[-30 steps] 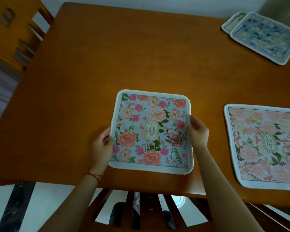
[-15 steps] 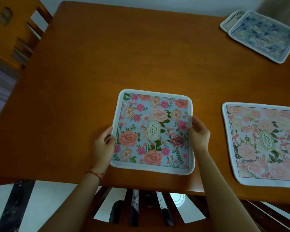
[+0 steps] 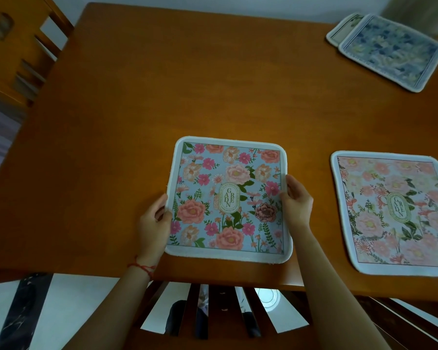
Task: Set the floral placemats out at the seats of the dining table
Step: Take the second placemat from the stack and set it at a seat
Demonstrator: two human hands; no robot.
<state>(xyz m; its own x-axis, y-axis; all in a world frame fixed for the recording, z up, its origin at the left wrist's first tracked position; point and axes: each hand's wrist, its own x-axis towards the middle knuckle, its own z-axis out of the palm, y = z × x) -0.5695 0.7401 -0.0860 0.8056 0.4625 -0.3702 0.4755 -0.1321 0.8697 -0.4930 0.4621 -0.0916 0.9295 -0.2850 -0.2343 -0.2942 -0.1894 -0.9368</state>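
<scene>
A blue floral placemat (image 3: 228, 198) with a white border lies flat near the front edge of the wooden dining table (image 3: 187, 84). My left hand (image 3: 153, 223) grips its left edge and my right hand (image 3: 297, 202) grips its right edge, thumbs on top. A pink floral placemat (image 3: 395, 213) lies flat to the right at the neighbouring seat. At the far right corner a dark blue floral placemat (image 3: 392, 51) lies on top of another placemat (image 3: 339, 32), of which only one end shows.
A wooden chair back (image 3: 213, 311) stands under the table's front edge just below the blue mat. Another wooden chair (image 3: 23, 46) is at the table's left side. Bare tabletop stretches across the left and the middle.
The blue placemat has shifted slightly away from me on the table, with both hands still holding its side edges. The other mats have not moved.
</scene>
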